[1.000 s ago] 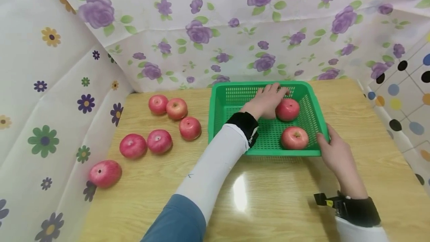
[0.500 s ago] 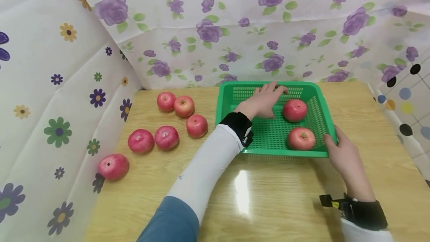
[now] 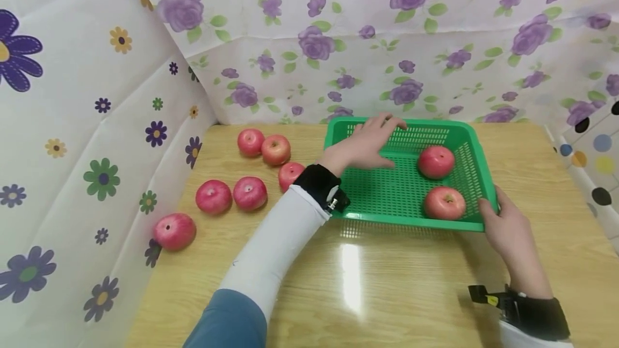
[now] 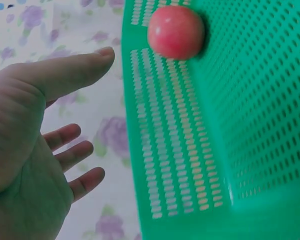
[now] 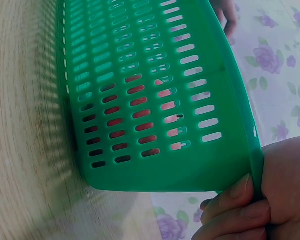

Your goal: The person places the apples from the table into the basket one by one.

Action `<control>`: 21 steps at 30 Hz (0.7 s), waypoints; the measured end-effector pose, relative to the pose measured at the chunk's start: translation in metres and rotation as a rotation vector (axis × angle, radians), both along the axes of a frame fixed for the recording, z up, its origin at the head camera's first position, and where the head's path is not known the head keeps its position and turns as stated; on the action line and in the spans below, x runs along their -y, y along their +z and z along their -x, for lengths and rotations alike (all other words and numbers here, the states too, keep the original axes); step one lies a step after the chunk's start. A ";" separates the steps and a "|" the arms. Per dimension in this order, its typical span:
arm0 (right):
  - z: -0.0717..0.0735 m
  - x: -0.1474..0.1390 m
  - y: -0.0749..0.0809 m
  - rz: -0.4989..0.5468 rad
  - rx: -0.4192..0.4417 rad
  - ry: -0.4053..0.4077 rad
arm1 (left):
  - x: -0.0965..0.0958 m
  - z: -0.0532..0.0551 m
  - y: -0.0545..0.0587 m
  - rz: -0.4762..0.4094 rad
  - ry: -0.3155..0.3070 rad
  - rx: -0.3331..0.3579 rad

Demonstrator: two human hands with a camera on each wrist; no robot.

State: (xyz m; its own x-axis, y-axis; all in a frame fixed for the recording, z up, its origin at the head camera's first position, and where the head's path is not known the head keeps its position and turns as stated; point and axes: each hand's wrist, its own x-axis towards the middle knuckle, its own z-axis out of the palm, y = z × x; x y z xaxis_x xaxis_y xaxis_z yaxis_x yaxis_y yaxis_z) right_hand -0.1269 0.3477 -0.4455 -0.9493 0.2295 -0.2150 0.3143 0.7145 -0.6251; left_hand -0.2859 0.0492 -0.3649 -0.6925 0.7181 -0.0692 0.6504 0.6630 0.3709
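Note:
A green plastic basket (image 3: 387, 220) with slotted walls stands on the wooden table. Inside, on its right side, lie two red apples, one behind (image 3: 436, 162) and one in front (image 3: 444, 203). My left hand (image 3: 365, 144) hovers over the basket's left part, fingers spread and holding nothing. In the left wrist view, that hand (image 4: 30, 130) is beside the basket wall with its palm bare. At the front right corner my right hand (image 3: 510, 230) grips the rim. The right wrist view shows its fingers (image 5: 235, 212) curled around the rim's edge.
Left of the basket, several apples lie on the table, including one at the back (image 3: 250, 142) and one at the front left (image 3: 174, 231). My left forearm partly covers another apple (image 3: 290, 175). Flowered sheets (image 3: 271, 69) hang behind and on the left.
My left hand has drawn away leftward from the back apple in the basket and lifted slightly. My right hand keeps its grip on the rim. The head view has turned a little left.

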 end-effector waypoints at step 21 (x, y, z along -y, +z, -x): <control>0.000 0.000 0.001 0.012 0.016 -0.007 | 0.101 0.006 -0.007 -0.263 0.150 -0.010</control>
State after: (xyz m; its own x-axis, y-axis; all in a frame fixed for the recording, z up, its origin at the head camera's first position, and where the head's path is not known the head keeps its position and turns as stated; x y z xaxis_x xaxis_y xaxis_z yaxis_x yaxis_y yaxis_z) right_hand -0.1268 0.3474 -0.4449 -0.9441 0.2333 -0.2328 0.3291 0.7049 -0.6284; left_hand -0.2921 -0.0515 -0.3722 -0.7916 0.6006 0.1125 0.5571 0.6339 0.5365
